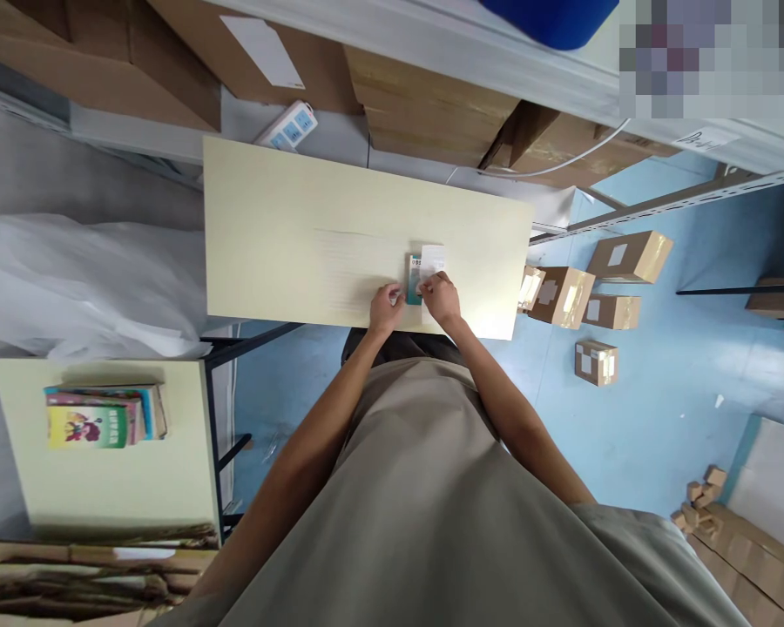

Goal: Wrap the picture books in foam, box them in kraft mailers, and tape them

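A small teal booklet (pixel 414 293) lies near the front edge of the pale yellow table (pixel 267 226). Over its right part rests a white printed slip of paper (pixel 433 254). My right hand (pixel 442 300) covers the slip's lower part, its fingers pinched together at the slip's left edge above the booklet. At the booklet's left side is my left hand (pixel 385 310), with curled fingers. Something small and whitish shows at those fingertips, too small to name.
Behind the table a shelf holds cardboard boxes (pixel 431 104) and a power strip (pixel 289 126). Several parcels (pixel 562 296) stand on the blue floor to the right. At left are plastic wrap (pixel 71 279), a stack of books (pixel 98 422) and flattened cardboard (pixel 91 579).
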Motion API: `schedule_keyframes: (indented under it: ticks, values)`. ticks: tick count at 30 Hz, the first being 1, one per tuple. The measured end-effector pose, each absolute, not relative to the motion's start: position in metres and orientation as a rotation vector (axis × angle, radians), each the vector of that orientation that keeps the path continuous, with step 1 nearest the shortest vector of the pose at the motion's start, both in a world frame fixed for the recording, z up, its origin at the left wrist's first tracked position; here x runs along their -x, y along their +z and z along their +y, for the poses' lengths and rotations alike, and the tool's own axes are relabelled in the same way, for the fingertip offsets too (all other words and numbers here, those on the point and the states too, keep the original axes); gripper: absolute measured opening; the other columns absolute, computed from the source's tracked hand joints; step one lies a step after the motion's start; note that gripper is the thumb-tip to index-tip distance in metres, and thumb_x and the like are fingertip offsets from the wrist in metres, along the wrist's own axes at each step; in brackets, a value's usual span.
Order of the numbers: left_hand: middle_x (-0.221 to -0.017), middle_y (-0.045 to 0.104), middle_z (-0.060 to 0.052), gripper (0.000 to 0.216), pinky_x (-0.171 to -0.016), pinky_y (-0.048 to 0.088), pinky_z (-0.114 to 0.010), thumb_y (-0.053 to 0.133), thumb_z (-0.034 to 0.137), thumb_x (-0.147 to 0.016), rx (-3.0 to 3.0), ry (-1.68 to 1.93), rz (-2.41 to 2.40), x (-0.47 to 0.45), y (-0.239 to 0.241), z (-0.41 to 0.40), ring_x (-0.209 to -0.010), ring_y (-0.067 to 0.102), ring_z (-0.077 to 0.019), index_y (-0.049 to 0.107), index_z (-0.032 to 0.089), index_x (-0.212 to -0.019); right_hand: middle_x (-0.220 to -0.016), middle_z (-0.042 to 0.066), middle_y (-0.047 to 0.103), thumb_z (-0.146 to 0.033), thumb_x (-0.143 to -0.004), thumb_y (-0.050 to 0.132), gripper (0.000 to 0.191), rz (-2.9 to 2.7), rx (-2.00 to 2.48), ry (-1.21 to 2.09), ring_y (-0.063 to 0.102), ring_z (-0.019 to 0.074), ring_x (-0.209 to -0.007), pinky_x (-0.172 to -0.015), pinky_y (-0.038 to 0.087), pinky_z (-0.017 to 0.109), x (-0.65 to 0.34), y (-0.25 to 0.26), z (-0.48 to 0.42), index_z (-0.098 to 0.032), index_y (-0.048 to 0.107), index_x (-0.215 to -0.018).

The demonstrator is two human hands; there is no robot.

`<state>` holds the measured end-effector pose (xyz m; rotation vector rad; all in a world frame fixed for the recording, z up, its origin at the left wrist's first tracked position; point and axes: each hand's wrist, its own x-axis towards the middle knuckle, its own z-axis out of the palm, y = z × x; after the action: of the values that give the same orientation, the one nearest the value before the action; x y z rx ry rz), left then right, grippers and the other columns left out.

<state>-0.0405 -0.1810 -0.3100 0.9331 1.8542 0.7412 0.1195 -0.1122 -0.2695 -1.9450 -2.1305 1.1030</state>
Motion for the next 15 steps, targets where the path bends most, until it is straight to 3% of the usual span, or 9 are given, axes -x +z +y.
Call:
schedule_keyframes:
  ticks: [3,15]
  values:
    - [-0.124,0.079,-0.012,0.027,-0.109,0.059,-0.042,0.067,0.017,-0.091,-0.919,0.735,1.850,0.047,-0.312,-0.183,-0.112,0.076,-0.0256,0.075,0.020,-0.117,-0.118,0.012,0.070,-0.019,-0.106,0.059,0.018,-2.075,1.928,1.112,0.072,0.0230,-0.091,-0.091,0.058,0.037,-0.115,-0.272,-0.115,-0.019,0.073,-0.095]
    - [-0.121,0.083,-0.011,0.026,-0.111,0.059,-0.043,0.066,0.019,-0.093,-0.935,0.726,1.740,0.044,-0.307,-0.184,-0.117,0.078,-0.0269,0.078,0.020,-0.117,-0.114,0.009,0.071,-0.024,-0.105,0.063,0.016,-1.979,1.910,1.138,0.069,0.0215,-0.089,-0.091,0.058,0.037,-0.102,-0.288,-0.116,-0.021,0.071,-0.091]
